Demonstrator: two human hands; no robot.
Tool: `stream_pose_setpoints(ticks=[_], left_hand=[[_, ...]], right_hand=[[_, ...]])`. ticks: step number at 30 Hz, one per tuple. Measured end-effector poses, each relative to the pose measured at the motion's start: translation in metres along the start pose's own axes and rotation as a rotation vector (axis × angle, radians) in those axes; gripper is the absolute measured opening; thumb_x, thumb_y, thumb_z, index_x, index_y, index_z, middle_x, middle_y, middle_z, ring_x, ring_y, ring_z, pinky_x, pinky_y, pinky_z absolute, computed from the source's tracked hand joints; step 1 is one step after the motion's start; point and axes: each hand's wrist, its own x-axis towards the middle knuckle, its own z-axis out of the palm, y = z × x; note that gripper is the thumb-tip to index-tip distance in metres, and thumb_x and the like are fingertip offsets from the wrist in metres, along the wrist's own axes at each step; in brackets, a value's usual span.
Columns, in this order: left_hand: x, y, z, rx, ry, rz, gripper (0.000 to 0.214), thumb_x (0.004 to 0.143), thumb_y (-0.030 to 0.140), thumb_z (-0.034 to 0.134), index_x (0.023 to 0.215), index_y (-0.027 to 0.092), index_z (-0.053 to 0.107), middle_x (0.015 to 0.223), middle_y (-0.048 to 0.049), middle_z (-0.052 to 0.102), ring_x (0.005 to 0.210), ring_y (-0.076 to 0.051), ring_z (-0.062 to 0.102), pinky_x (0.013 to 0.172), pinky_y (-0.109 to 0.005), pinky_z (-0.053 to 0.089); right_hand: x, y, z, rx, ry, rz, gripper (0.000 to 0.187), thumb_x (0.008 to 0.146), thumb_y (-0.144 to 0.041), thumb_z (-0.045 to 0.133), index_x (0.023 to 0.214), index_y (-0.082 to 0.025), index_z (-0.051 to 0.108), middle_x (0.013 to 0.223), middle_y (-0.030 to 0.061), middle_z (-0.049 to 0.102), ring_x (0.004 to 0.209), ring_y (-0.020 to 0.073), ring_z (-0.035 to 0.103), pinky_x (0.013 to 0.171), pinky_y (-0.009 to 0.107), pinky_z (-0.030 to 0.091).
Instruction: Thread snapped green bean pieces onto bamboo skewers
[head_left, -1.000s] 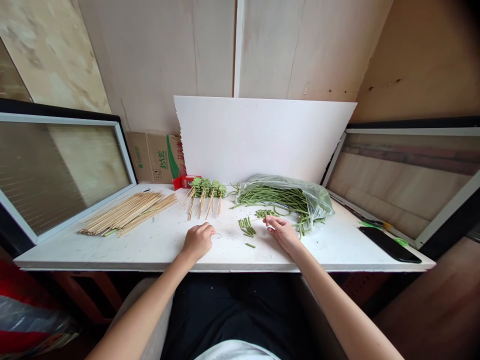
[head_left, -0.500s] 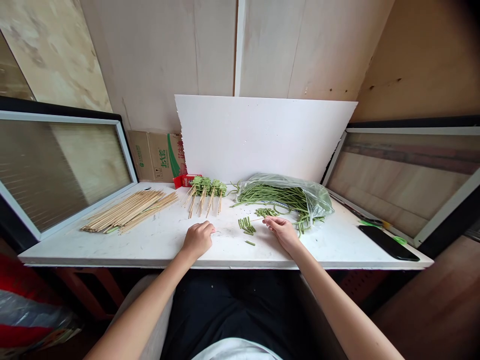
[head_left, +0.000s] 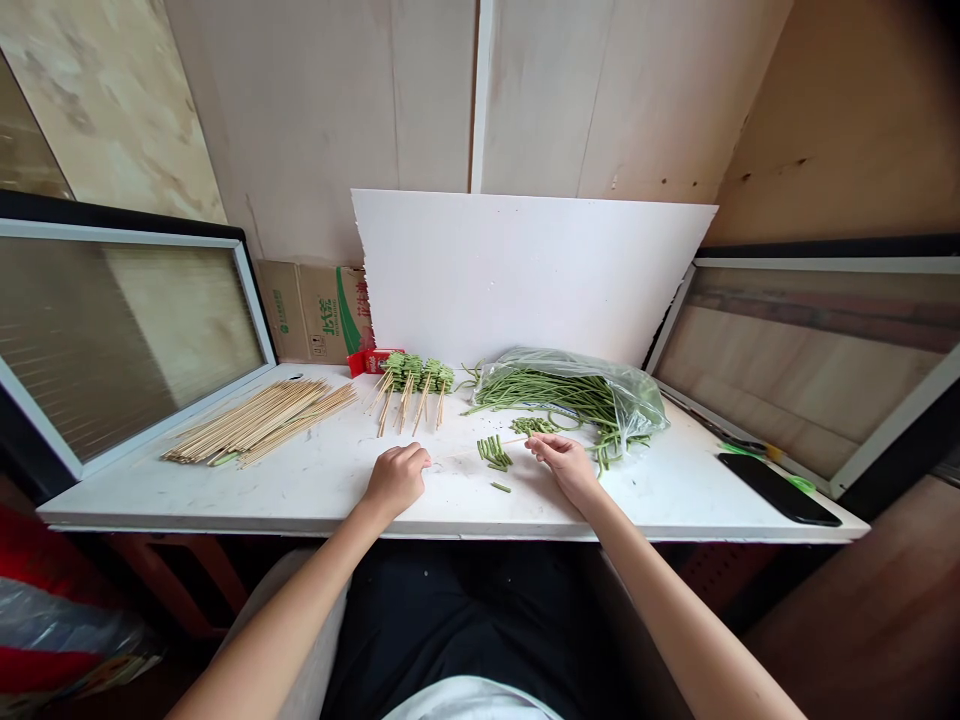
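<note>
My left hand (head_left: 397, 480) is closed around the near end of a thin bamboo skewer (head_left: 454, 455), which points right across the table. Several short pieces of green bean (head_left: 491, 450) sit in a row along the skewer, with a few below them. At the skewer's far end, my right hand (head_left: 562, 462) pinches a small piece of green bean, mostly hidden by the fingertips. One loose cut piece (head_left: 501, 487) lies in front, between the hands. Just behind the right fingertips is a small pile of cut beans (head_left: 531, 426).
A clear plastic bag (head_left: 637, 390) of long beans (head_left: 555, 388) lies behind my right hand. Finished bean skewers (head_left: 416, 375) stand at the back, near a red packet (head_left: 367, 362). Bare skewers (head_left: 255, 420) are heaped left. A black phone (head_left: 780, 488) lies right.
Both hands stay in almost the same place, still closed. The whole view shifts very slightly; the beans and skewers lie as before.
</note>
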Motion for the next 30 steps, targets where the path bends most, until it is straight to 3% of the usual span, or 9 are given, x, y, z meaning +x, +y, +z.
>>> stream_pose_setpoints(ticks=[4, 13, 23, 30], left_hand=[[0.0, 0.001, -0.001, -0.037, 0.027, -0.038, 0.025, 0.083, 0.0, 0.052, 0.074, 0.019, 0.066, 0.072, -0.0015, 0.069, 0.06, -0.017, 0.059, 0.06, -0.029, 0.04], [-0.001, -0.001, 0.001, -0.066, 0.031, -0.037, 0.027, 0.081, -0.002, 0.052, 0.077, 0.019, 0.068, 0.075, -0.0016, 0.071, 0.062, -0.017, 0.061, 0.061, -0.028, 0.042], [-0.003, -0.008, 0.006, -0.069, -0.102, -0.072, 0.038, 0.07, -0.008, 0.045, 0.081, 0.019, 0.069, 0.074, -0.001, 0.068, 0.061, -0.016, 0.057, 0.058, -0.026, 0.035], [-0.001, -0.006, 0.003, -0.145, -0.182, -0.095, 0.035, 0.073, -0.006, 0.046, 0.081, 0.019, 0.068, 0.077, -0.0006, 0.069, 0.062, -0.015, 0.058, 0.06, -0.025, 0.035]], right_hand=[[0.003, 0.002, 0.0, 0.066, -0.041, -0.002, 0.038, 0.074, -0.056, 0.083, 0.091, -0.023, 0.081, 0.099, 0.0095, 0.076, 0.087, 0.0227, 0.063, 0.073, 0.032, 0.048], [0.001, 0.0, 0.007, 0.132, 0.008, 0.043, 0.041, 0.076, -0.058, 0.081, 0.094, -0.021, 0.079, 0.102, 0.0102, 0.074, 0.094, 0.0232, 0.063, 0.07, 0.028, 0.047], [0.001, 0.004, 0.012, 0.013, 0.018, -0.073, 0.043, 0.079, -0.063, 0.076, 0.095, -0.023, 0.077, 0.1, 0.0092, 0.075, 0.095, 0.0259, 0.064, 0.073, 0.033, 0.046], [-0.001, 0.003, 0.014, 0.011, 0.047, -0.093, 0.041, 0.081, -0.061, 0.075, 0.097, -0.023, 0.078, 0.1, 0.009, 0.075, 0.098, 0.0269, 0.064, 0.074, 0.034, 0.046]])
